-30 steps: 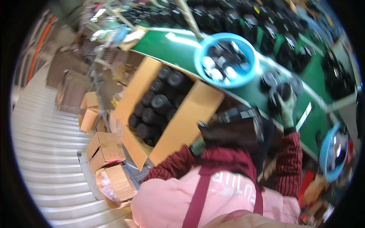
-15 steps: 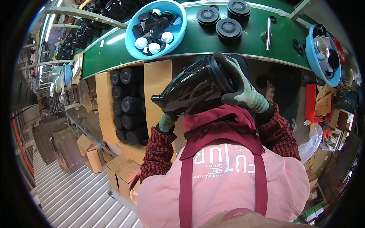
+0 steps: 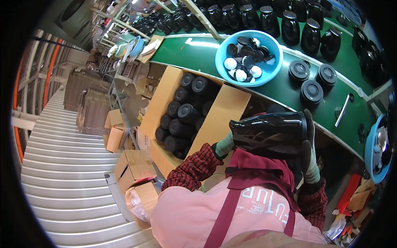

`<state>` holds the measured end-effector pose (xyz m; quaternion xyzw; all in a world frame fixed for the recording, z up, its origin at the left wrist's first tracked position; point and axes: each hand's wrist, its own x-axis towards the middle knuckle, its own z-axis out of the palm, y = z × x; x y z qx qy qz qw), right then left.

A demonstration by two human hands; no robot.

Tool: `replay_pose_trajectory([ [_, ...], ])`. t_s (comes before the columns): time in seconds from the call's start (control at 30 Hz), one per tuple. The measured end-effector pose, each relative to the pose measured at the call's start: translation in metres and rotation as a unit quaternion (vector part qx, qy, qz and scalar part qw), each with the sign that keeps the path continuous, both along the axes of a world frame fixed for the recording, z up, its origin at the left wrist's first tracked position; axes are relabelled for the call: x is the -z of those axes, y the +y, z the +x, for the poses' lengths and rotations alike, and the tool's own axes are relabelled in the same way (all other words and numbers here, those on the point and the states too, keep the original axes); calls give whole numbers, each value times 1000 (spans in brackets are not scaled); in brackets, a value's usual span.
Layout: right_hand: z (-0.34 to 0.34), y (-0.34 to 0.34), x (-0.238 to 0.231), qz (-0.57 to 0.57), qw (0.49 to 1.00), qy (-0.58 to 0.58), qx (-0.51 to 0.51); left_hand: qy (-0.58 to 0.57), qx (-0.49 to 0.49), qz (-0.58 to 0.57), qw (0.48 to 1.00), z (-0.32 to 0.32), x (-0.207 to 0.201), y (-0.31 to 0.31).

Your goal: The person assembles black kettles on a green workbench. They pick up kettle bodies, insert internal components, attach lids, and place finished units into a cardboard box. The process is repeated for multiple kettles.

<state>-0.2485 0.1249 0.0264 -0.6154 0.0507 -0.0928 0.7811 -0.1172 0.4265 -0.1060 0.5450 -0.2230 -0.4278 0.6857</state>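
A glossy black jug body (image 3: 266,134) lies sideways across my chest, its narrow spouted end to the left and its wide end to the right. My right hand (image 3: 310,155), in a green glove with dark coated fingers, is closed round the wide end. My left hand (image 3: 224,145), gloved the same way, holds the jug near the narrow end from below; its fingers are hidden behind the black wall. Beyond the jug, three round black lidded parts (image 3: 312,91) stand on the green workbench (image 3: 182,50).
A blue basin (image 3: 271,76) of black and white caps stands on the bench, with several black jug bodies (image 3: 310,37) behind. An open carton (image 3: 159,97) of black cylinders (image 3: 188,112) is at my left. Another blue basin (image 3: 371,142) sits at the right.
My view has swung left, so the bench and carton appear further right. The jug has gone from tilted to nearly level, still in my hands.
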Motion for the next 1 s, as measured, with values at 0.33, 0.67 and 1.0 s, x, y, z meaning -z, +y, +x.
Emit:
replay_pose_trajectory([
  [0.33, 4, -11, 3, 43, 999, 2, -1, -160, -69, 78, 982, 31, -103, -57],
  [0.67, -4, -27, 40, -237, 961, -125, 64, -176, 20, 25, 984, 17, -11, 12],
  [1.0, -7, -12, 43, -133, 981, -137, 37, -163, 13, 97, 982, 45, 19, 62],
])
